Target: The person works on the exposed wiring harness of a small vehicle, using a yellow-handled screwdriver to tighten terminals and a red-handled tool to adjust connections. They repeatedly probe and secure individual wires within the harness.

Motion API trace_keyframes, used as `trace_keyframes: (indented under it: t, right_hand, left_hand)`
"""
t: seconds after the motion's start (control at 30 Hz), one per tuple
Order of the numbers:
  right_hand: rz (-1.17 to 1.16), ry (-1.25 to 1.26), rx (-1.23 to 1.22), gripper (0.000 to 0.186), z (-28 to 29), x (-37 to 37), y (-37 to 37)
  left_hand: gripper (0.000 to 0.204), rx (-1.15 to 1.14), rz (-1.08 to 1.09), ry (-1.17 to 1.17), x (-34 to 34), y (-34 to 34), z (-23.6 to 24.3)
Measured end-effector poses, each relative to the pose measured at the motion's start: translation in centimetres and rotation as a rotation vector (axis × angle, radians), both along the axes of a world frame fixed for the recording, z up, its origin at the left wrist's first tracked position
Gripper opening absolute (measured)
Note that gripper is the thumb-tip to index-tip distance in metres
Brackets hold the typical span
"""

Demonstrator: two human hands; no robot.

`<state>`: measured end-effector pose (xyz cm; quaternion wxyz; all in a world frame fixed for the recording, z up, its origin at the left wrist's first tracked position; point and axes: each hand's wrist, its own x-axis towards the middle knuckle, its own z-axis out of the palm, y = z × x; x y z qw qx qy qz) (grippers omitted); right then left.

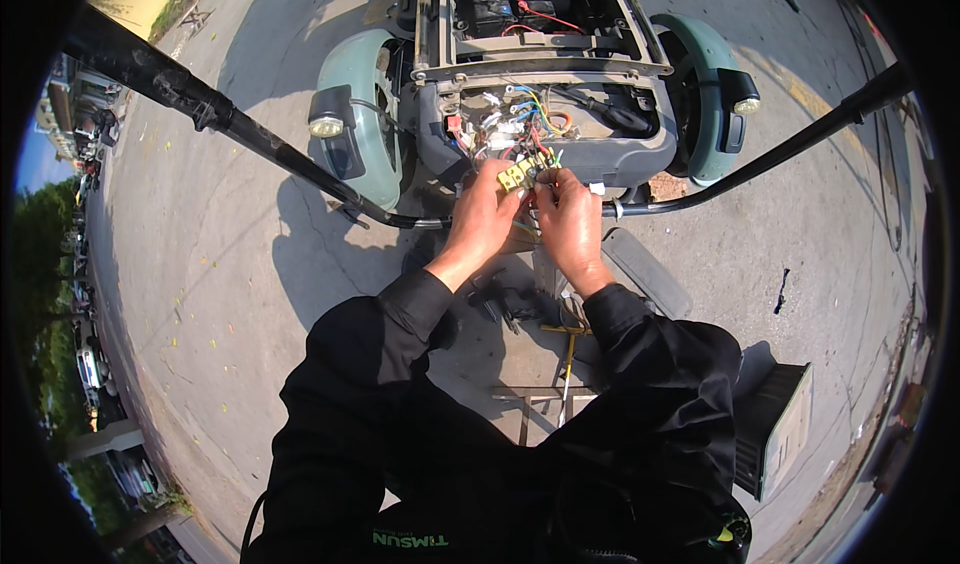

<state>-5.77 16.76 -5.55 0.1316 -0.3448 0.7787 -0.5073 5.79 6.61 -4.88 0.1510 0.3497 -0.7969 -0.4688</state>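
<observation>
My left hand [482, 214] is closed on a small yellow block [514, 177], with thin wires running to it. Close beside it, my right hand [571, 219] has its fingers pinched together at the block's right end. What those fingertips grip is hidden. Just beyond both hands, a tangle of wires with white connectors [497, 136] spills from the dark grey housing [645, 161] of a vehicle. Blue-sleeved and yellow-green wires [541, 111] stand up in the bundle, and a red connector [454, 124] sits at its left.
Green fenders with lamps flank the housing, one left [352, 84] and one right [708, 104]. A black tube frame [290, 159] curves around in front. Farther off lies a battery bay [500, 9]. A yellow-handled tool [570, 349] and a dark box [775, 429] are nearer me.
</observation>
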Motion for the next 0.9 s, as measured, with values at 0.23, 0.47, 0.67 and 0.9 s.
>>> trace_keyframes:
  t: [0.23, 0.47, 0.67, 0.9]
  right_hand:
    - [0.143, 0.211, 0.163, 0.017, 0.4, 0.4, 1.3]
    - [0.115, -0.007, 0.037, 0.032, -0.2, 1.0, 3.9]
    - [0.022, 0.263, 0.060, 0.027, -0.4, 2.3, 4.7]
    - [0.134, 0.082, -0.007, 0.021, -0.7, 2.8, 4.4]
  left_hand:
    - [0.040, 0.068, 0.014, 0.093, 0.3, -0.8, -1.8]
    - [0.040, 0.205, -0.045, 0.141, 0.4, -1.7, -1.8]
    - [0.039, 0.231, -0.066, 0.098, 0.4, -1.2, -0.6]
    - [0.033, 0.248, -0.047, 0.113, 0.3, -1.3, 0.0]
